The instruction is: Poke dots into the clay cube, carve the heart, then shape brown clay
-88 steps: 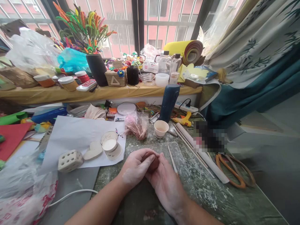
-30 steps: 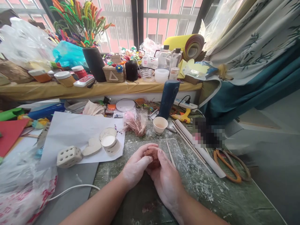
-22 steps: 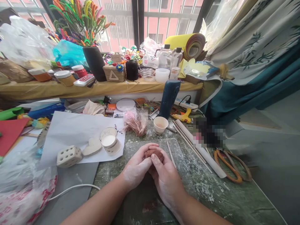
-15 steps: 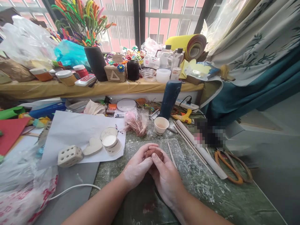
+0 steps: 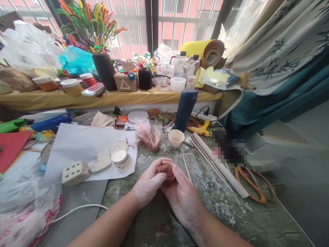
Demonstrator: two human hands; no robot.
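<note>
A lump of reddish-brown clay (image 5: 168,174) sits between my two cupped hands, over a clear board (image 5: 146,161) dusted with white. My left hand (image 5: 150,183) wraps round it from the left, its thumb lying across the near side. From the right, my right hand (image 5: 182,192) closes on the same lump, with the thumb against its upper right edge. Pale powder coats the skin of both hands. Beside my right fingers lies a thin pale stick (image 5: 187,168). The underside of the clay is hidden by my palms.
Ahead stand a paper cup (image 5: 176,138), a plastic bag of clay (image 5: 149,135) and a dark blue bottle (image 5: 185,109). To the left are a white dice (image 5: 75,173), a heart (image 5: 101,162) and a lidded pot (image 5: 121,160). Rods (image 5: 218,164) and scissors (image 5: 249,185) lie right.
My right thumb has shifted off the clay's front to its right edge. More of the clay's face shows now, and both hands still hold it in about the same place.
</note>
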